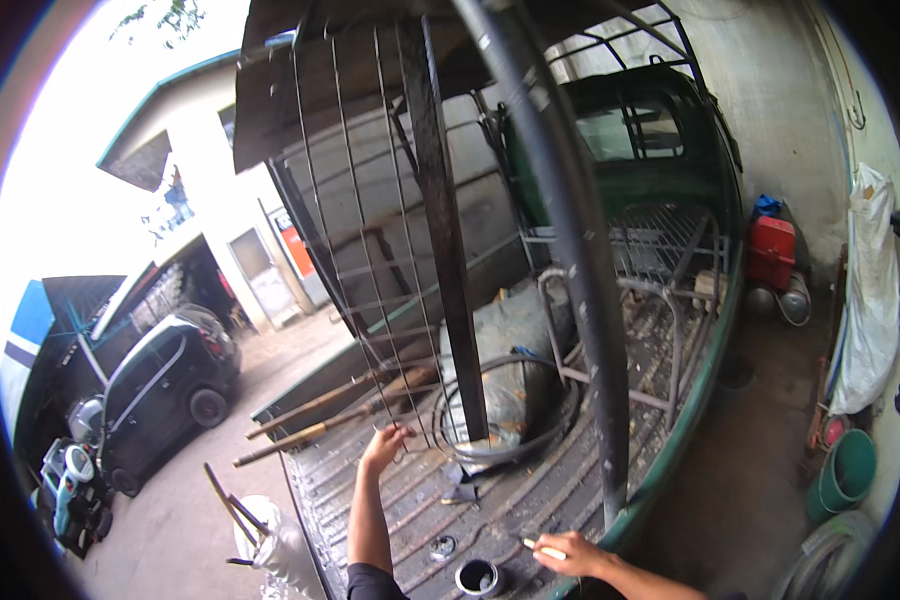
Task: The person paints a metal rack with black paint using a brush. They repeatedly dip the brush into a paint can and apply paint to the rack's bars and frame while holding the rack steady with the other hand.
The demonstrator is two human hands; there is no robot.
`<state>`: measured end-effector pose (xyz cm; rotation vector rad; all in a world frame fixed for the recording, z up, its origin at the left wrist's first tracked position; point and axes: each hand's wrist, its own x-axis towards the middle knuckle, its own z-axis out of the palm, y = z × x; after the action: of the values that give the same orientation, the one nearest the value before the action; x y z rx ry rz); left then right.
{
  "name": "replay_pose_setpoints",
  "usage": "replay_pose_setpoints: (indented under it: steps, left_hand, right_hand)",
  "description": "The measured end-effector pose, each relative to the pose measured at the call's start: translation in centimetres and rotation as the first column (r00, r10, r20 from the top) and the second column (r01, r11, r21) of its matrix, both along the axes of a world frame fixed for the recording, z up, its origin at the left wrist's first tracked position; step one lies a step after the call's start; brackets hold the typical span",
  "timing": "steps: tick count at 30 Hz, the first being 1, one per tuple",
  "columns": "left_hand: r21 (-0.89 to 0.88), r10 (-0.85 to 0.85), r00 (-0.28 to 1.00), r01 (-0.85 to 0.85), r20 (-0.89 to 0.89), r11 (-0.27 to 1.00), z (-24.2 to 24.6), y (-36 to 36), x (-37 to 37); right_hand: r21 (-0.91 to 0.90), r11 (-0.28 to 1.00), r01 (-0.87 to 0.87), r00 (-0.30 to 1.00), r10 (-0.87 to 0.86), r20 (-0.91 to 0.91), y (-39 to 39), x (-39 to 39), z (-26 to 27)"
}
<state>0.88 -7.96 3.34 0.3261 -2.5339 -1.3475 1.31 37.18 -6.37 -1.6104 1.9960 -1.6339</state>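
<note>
My left hand (386,446) grips the low end of a thin rod of the hanging metal wire grid (351,180). A dark flat bar (450,277) runs down beside the grid's rods. Lower right, my right hand (574,555) holds a small paintbrush (547,550) by its pale handle, dark bristles towards the left. Below and left of the brush, an open can (477,579) with dark paint inside stands on the ribbed truck bed (510,510). A round paint-stained lid (442,548) lies just behind the can.
A thick dark upright pole (581,225) crosses close in front. On the bed lie a tarpaulin-covered bundle (502,337), a black hose coil (547,442), a metal frame (675,360) and wooden-handled tools (292,442). Left stands a white sack (259,525); right, a green bucket (844,476).
</note>
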Motion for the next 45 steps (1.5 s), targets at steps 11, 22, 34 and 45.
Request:
replay_pose_setpoints:
  steps: [11, 22, 34, 45]
  left_hand:
    - [0.069, 0.365, 0.923, -0.359, -0.123, 0.931, 1.0, 2.0, 3.2]
    - [-0.547, 0.624, 0.605, -0.342, 0.494, 0.764, 14.3, 10.6, 10.4]
    - [-0.903, 0.588, 0.789, -0.369, -0.179, 0.221, 30.7, 28.4, 12.2]
    - [-0.694, 0.595, 0.366, -0.472, -0.715, -0.544, 40.5, 53.3, -6.4]
  right_hand:
    - [-0.206, 0.932, -0.299, 0.945, 0.259, -0.201, 4.6, -3.5, 0.2]
    - [-0.281, 0.799, -0.532, 0.822, 0.567, 0.055, 12.8, -11.8, 8.2]
    - [-0.513, 0.816, -0.267, 0.84, 0.458, 0.292, 20.9, -31.5, 9.8]
    - [-0.292, 0.806, -0.515, 0.561, 0.575, 0.596, 5.2, -41.6, 10.0]
